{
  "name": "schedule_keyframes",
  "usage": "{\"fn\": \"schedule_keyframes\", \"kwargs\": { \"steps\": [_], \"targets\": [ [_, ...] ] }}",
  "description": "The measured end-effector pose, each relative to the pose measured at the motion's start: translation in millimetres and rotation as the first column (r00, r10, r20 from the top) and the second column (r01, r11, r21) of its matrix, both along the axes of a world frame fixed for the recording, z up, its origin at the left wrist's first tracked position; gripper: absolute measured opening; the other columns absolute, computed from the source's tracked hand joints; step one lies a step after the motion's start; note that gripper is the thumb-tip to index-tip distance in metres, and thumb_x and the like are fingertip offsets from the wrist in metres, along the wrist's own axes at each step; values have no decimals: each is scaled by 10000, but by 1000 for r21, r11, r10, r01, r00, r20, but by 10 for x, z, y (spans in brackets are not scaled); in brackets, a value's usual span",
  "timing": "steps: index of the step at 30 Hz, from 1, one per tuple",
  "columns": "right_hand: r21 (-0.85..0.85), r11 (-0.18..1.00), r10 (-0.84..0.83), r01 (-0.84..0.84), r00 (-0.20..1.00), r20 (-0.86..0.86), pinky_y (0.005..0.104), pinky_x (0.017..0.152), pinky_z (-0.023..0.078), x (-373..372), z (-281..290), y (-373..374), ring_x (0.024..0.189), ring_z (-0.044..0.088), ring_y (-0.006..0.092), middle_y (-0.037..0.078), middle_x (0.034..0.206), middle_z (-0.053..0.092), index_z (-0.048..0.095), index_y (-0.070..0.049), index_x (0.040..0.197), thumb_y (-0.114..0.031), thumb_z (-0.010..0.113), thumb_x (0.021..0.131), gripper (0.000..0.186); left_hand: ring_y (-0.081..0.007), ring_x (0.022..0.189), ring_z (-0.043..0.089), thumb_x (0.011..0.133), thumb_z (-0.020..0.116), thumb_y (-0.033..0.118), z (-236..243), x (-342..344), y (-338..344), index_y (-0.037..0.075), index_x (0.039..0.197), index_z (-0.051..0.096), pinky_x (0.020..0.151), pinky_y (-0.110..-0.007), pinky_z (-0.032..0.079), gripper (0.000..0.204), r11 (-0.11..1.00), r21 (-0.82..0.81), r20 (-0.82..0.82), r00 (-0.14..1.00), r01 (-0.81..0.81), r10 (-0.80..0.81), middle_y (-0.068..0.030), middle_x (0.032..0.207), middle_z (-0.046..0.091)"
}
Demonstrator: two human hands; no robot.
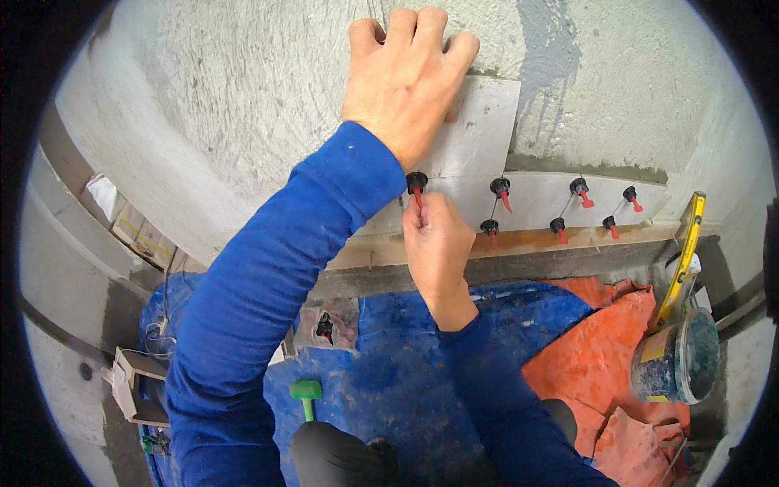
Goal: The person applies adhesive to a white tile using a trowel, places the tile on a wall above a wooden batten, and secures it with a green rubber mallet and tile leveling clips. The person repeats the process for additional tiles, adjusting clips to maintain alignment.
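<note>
A pale tile (491, 126) stands upright against the rough wall, above a row of light tiles (625, 191). My left hand (406, 85) lies over its upper part, fingers apart and bent past the top edge; the fingertips are hidden. Below it, my right hand (438, 243) pinches the red handle of a tile leveling clip (417, 183) with a round black cap, set at the tile joint. More leveling clips of this kind, such as a nearby leveling clip (501, 193), sit along the joints to the right. My left forearm hides the wall to the left.
A blue tarp (389, 357) and an orange sheet (568, 365) cover the floor. A green mallet (306, 391) lies by my knee, near a clear plastic bag (345, 325). At right, a yellow spirit level (682, 260) leans beside a bucket (659, 365). A wooden box (126, 390) stands left.
</note>
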State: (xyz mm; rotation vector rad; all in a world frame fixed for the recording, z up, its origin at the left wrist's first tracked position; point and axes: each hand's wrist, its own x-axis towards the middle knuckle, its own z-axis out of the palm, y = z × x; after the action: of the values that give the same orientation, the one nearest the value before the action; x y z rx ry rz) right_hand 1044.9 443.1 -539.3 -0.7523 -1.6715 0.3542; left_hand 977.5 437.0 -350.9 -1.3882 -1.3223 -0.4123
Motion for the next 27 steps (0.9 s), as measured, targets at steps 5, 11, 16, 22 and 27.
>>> {"fn": "schedule_keyframes", "kwargs": {
  "steps": [5,11,16,22,27],
  "targets": [
    [187,982,2,-28,990,139,462,576,524,92,-5,76,712,665,338,99,853,601,624,-107,925,-135,721,889,107,-273,975,536,865,626,143,23,14,-14,115,1059,618,865,-472,402,196,999,21,0,999,39,-39,-106,1010,543],
    [207,976,31,-71,981,191,463,558,512,170,-34,152,678,657,336,99,827,599,621,-110,921,-165,711,908,106,-271,991,535,859,639,161,11,2,8,121,1055,622,870,-470,398,201,1000,14,3,1000,20,-20,-103,1015,546],
    [210,976,24,-64,982,189,470,546,511,150,-31,131,632,649,343,112,780,595,614,-99,902,-182,696,931,120,-250,1072,571,640,896,313,-51,-26,46,196,1112,644,866,-508,417,547,997,77,-50,999,-9,13,-54,1111,588],
    [189,978,50,-84,983,176,463,556,521,176,-35,108,656,661,337,114,790,591,617,-92,902,-163,699,922,110,-251,1058,572,662,880,317,-74,-32,63,200,1110,647,853,-505,413,519,998,62,-35,999,-30,32,-54,1093,583],
    [202,974,73,-107,983,169,457,568,528,203,-43,110,681,667,337,110,821,595,637,-100,940,-139,703,907,84,-248,1037,574,699,847,297,-71,-25,67,197,1092,643,850,-503,413,454,995,83,-59,996,-54,60,-51,1069,580]
  ]
}}
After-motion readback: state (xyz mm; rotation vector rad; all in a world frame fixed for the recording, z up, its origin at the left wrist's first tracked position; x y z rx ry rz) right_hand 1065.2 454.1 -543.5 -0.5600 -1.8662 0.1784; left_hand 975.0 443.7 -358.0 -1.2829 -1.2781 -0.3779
